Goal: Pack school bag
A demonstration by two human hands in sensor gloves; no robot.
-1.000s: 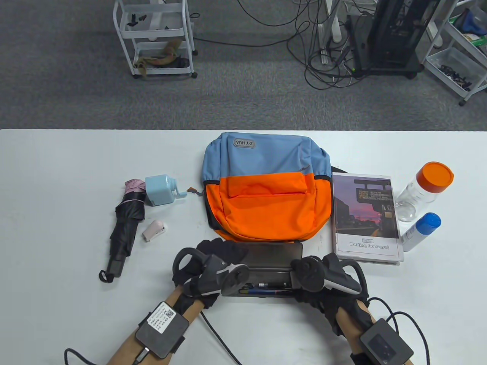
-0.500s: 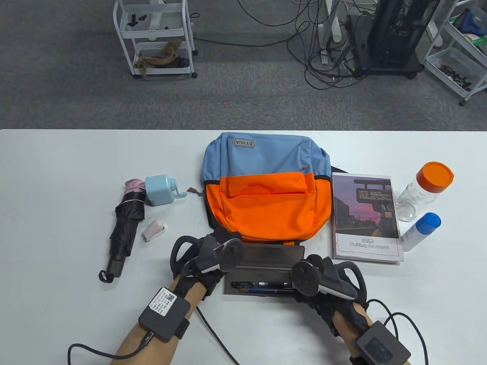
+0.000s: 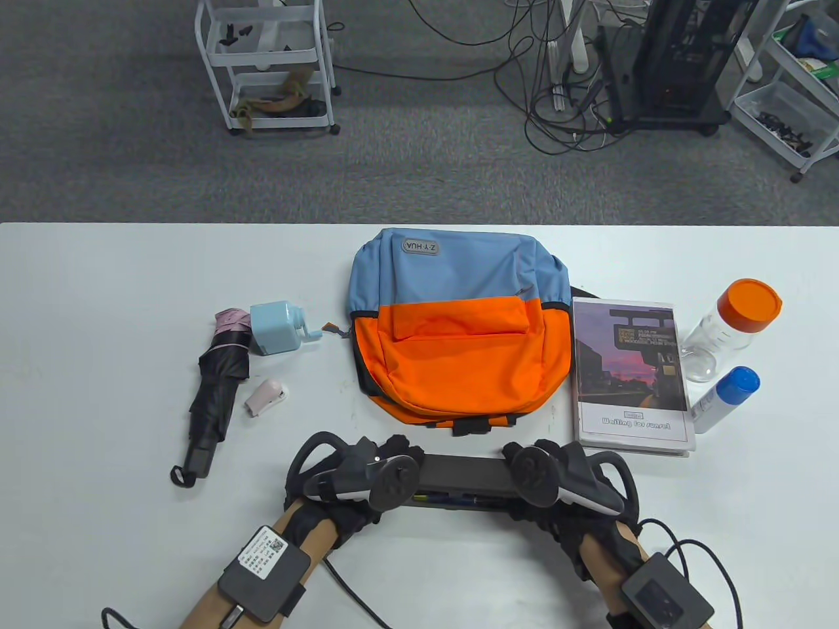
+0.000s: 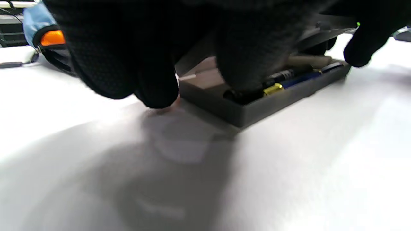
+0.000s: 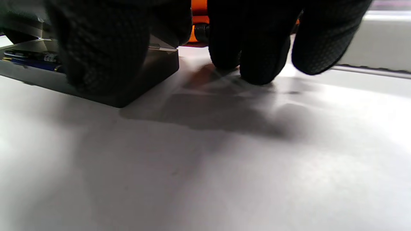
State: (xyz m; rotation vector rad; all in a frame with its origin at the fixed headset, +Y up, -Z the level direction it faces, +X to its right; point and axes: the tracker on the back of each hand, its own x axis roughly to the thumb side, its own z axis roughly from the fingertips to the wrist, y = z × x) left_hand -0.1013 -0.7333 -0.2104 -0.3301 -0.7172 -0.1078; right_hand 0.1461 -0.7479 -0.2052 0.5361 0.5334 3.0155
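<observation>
the grey pencil case [image 3: 462,477] sits at the near edge of the table [image 3: 98,314], just near of the orange-and-blue school bag [image 3: 459,327], which lies flat with no opening showing. the left hand [image 3: 357,475] is at the case's left end and the right hand [image 3: 557,478] at its right end, fingers on the lid, which is lowered most of the way. the left wrist view shows a gap at the near side, with pens [image 4: 282,83] lying along the tray; one gold-banded pen rides close to the rim. how tightly each hand's fingers are bent cannot be told under the trackers.

the main risk, as i judge it, is the lid coming down on a pen that sits high or skewed, so it fails to latch or springs back. uneven pressure from the two ends could twist the lid or slide the case toward the table edge. if the case is lifted unlatched, the pens could spill. the bag must also be opened first.
</observation>
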